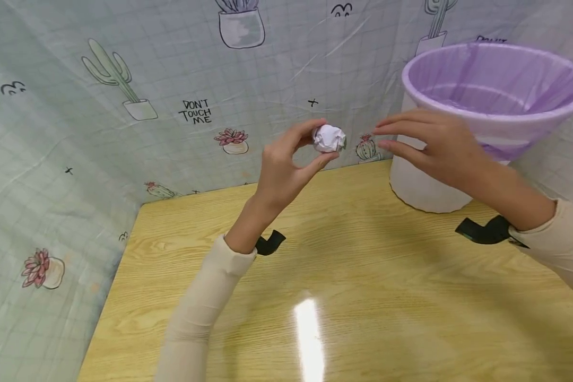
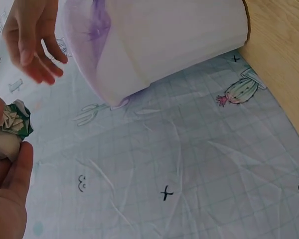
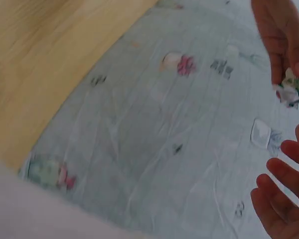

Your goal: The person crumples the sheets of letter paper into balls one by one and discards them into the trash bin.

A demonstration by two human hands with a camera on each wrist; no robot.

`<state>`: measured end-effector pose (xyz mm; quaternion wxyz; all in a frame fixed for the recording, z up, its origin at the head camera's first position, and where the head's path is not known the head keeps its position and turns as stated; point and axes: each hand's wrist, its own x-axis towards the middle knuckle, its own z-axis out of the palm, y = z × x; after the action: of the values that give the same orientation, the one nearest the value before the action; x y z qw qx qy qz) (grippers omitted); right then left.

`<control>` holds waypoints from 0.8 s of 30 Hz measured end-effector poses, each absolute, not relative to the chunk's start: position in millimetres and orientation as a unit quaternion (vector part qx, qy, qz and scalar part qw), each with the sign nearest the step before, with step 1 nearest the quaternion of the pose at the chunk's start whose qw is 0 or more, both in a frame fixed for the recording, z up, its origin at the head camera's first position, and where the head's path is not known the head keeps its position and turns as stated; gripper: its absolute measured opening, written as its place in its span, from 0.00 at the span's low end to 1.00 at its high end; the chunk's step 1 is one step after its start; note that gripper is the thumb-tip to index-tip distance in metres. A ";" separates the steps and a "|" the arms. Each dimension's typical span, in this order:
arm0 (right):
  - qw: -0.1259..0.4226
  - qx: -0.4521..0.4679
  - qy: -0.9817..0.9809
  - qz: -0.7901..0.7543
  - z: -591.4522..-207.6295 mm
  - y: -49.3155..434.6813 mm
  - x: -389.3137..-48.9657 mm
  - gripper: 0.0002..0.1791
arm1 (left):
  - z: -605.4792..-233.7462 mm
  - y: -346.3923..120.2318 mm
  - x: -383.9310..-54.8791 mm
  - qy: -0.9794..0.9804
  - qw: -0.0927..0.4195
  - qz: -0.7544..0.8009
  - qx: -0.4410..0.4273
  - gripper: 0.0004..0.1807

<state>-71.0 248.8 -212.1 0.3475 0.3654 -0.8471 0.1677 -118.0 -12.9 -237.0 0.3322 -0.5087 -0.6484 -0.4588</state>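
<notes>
A crumpled ball of paper (image 1: 329, 139), white with some green print, is pinched between the thumb and fingers of my left hand (image 1: 284, 170). The green side of the paper ball (image 2: 14, 122) shows better in the left wrist view. My right hand (image 1: 436, 146) is held up to the right of the ball, apart from it, in front of the bin. Its fingers (image 3: 284, 181) are loosely spread and hold nothing. A white bin (image 1: 417, 183) with a purple liner bag over its rim (image 1: 487, 114) stands behind my right hand.
The wooden table (image 1: 344, 265) lies below both hands. Behind it and at the left hangs a cloth (image 1: 167, 63) printed with cacti and words. Dark straps (image 1: 484, 231) show at both wrists. The bin's inside holds purple film; its bottom is hidden.
</notes>
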 end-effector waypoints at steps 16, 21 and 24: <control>0.425 0.226 -0.868 0.126 -186.1 342.3 -30.4 0.18 | -216.7 10.0 -134.2 -0.695 0.292 -0.356 -0.553 0.24; 0.443 0.141 -0.862 0.203 -190.5 370.1 -30.5 0.13 | -209.6 14.6 -134.8 -0.724 0.264 -0.301 -0.561 0.22; 0.445 0.056 -0.862 0.237 -197.4 384.0 -31.7 0.15 | -203.1 16.2 -135.1 -0.742 0.238 -0.287 -0.557 0.23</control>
<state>-31.7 384.0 -197.4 0.4446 0.0558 -0.8621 0.2368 -135.1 16.2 -203.1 0.2379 -0.5567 -0.7423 -0.2871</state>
